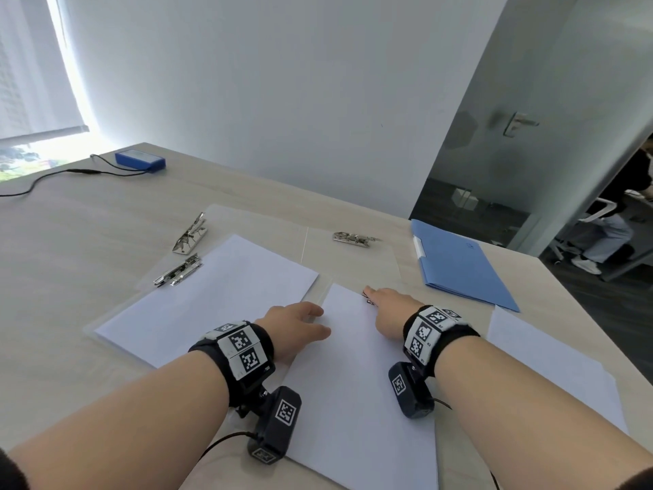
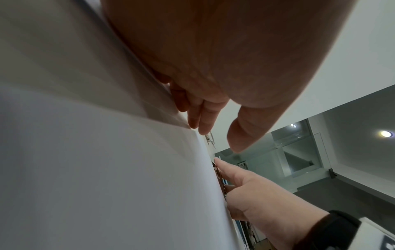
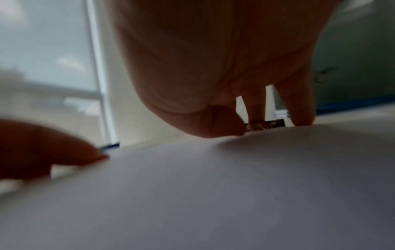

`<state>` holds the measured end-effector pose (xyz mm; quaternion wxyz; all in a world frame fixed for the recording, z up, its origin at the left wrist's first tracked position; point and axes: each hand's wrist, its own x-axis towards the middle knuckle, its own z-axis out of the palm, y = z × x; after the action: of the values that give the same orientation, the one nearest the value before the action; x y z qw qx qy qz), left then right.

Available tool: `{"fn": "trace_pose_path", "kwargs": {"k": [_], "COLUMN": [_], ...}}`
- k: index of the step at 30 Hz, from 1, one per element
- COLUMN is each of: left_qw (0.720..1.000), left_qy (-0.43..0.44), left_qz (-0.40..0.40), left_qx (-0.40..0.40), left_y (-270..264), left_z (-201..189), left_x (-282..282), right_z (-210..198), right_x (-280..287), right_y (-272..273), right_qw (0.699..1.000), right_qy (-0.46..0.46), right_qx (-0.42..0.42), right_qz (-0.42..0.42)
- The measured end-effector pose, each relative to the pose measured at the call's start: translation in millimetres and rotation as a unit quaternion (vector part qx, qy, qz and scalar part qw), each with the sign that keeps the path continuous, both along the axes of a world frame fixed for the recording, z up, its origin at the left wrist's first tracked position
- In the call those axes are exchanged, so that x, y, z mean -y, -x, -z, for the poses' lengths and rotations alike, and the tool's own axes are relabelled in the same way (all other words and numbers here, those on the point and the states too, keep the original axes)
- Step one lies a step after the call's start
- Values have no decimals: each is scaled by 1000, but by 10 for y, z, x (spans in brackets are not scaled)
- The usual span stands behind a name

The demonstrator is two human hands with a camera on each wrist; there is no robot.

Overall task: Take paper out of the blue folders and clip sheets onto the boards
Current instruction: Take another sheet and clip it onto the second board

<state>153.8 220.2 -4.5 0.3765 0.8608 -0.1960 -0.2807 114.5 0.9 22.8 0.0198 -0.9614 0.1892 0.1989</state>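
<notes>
I see a big pale wooden tabletop (image 1: pixel 88 235) that fills most of the head view. On it lie clear boards. The left board (image 1: pixel 106 321) holds a white sheet (image 1: pixel 212 298) under its metal clip (image 1: pixel 178 271). Behind it, two more boards lie bare, one with a raised clip (image 1: pixel 189 238) and one with a flat clip (image 1: pixel 355 239).

The near sheet (image 1: pixel 357 390) lies in front of me, and both hands rest on it. My left hand (image 1: pixel 295 328) lies on its left edge with the fingers loose and a little spread, holding nothing. My right hand (image 1: pixel 388 309) reaches to the sheet's far edge, and its fingers (image 2: pixel 226 170) press on a clip there. I can only see a small bit of that clip (image 2: pixel 220 177), as the hand hides the rest.

One blue folder (image 1: pixel 459 267) lies shut at the right, near the tabletop's edge. It has a tiny mark on its cover, too small to read. Another white sheet (image 1: pixel 551 366) lies near my right arm, partly hidden.

A blue box (image 1: pixel 140 161) with a black cable (image 1: pixel 46 176) sits far left.

The black wristbands (image 1: pixel 235 348) carry black and white square codes. The right wrist view is blurry.
</notes>
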Motion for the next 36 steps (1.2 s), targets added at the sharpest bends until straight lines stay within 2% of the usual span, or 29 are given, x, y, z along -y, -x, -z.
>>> {"fn": "trace_pose_path", "kwargs": {"k": [2, 4, 8, 13, 16, 19, 20, 21, 24, 25, 26, 27, 29, 30, 31, 36], "left_qw": [1000, 1000, 999, 998, 998, 997, 998, 998, 998, 998, 998, 997, 997, 996, 996, 993], "left_qy": [2, 12, 38, 54, 64, 64, 62, 61, 64, 64, 64, 67, 73, 76, 82, 96], "left_qz": [1, -5, -6, -11, -22, -26, -25, -25, -24, -23, -25, -28, -35, -39, -44, -72], "left_qx": [0, -4, -8, -15, -19, -18, -13, -9, -1, 2, 4, 6, 6, 3, -2, 16], "left_y": [9, 8, -25, -53, -49, -30, -23, -21, -16, -15, -12, -9, 5, 11, 15, 80], "left_z": [-4, -4, 7, 26, 40, 46, 44, 48, 51, 53, 52, 49, 35, 30, 28, -30], "left_x": [0, -6, 9, 34, 45, 55, 55, 53, 57, 60, 63, 71, 77, 78, 76, 60], "right_z": [12, 2, -20, -44, -59, -43, -44, -41, -69, -80, -93, -83, -54, -35, -16, -3], "right_x": [78, 125, 185, 257, 183, 128, 118, 124, 145, 140, 119, 111, 92, 78, 64, -152], "right_y": [93, 249, 704, 1187, 1316, 1349, 1363, 1377, 1468, 1513, 1568, 1624, 1734, 1782, 1824, 2015], "right_qw": [998, 986, 936, 873, 812, 769, 746, 714, 592, 575, 578, 600, 667, 692, 706, 732], "right_qy": [-61, -133, -212, -300, -398, -422, -429, -443, -526, -550, -567, -570, -548, -542, -543, -566], "right_qx": [27, 93, 250, 304, 313, 342, 361, 379, 407, 394, 371, 344, 304, 293, 285, 233], "right_qz": [13, 39, 131, 236, 292, 338, 360, 387, 454, 459, 456, 444, 402, 377, 355, 297]}}
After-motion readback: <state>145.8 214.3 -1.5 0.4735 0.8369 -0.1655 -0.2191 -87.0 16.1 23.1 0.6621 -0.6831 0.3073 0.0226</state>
